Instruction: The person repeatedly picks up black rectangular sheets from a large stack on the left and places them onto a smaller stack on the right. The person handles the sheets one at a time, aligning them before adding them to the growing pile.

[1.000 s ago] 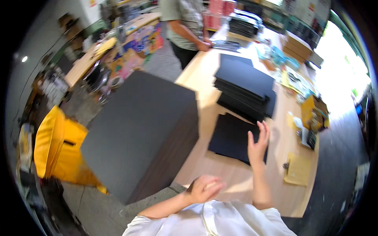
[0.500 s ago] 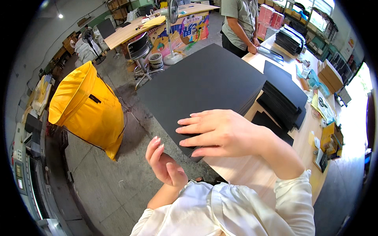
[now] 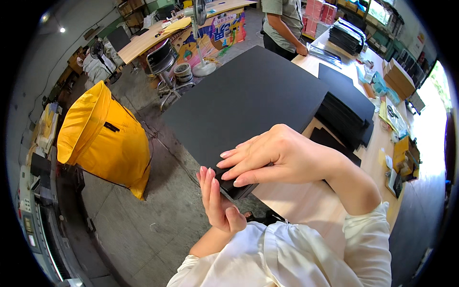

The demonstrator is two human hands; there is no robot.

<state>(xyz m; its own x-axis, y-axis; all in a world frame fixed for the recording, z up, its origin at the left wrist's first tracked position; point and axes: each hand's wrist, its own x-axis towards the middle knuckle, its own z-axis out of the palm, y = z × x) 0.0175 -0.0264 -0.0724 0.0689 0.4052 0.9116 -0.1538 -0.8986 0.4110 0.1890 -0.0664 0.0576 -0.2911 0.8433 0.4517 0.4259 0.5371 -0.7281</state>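
Note:
A thick stack of large black sheets (image 3: 248, 95) lies on the wooden table (image 3: 306, 205), its near corner jutting over the table's edge. My right hand (image 3: 277, 155) lies flat on top of that near corner, fingers stretched out to the left. My left hand (image 3: 215, 201) stands upright with its palm pressed against the side of the same corner, fingers together. Neither hand grips anything.
More black sheets (image 3: 346, 103) are piled further along the table, with boxes and small items at its right side. Another person (image 3: 287, 21) stands at the table's far end. A yellow bag bin (image 3: 103, 136), a stool (image 3: 165, 62) and a fan (image 3: 201, 38) stand on the floor at left.
My right hand has settled flat on the stack's near corner. My left hand has risen and pressed against the corner's side. The view has shifted slightly.

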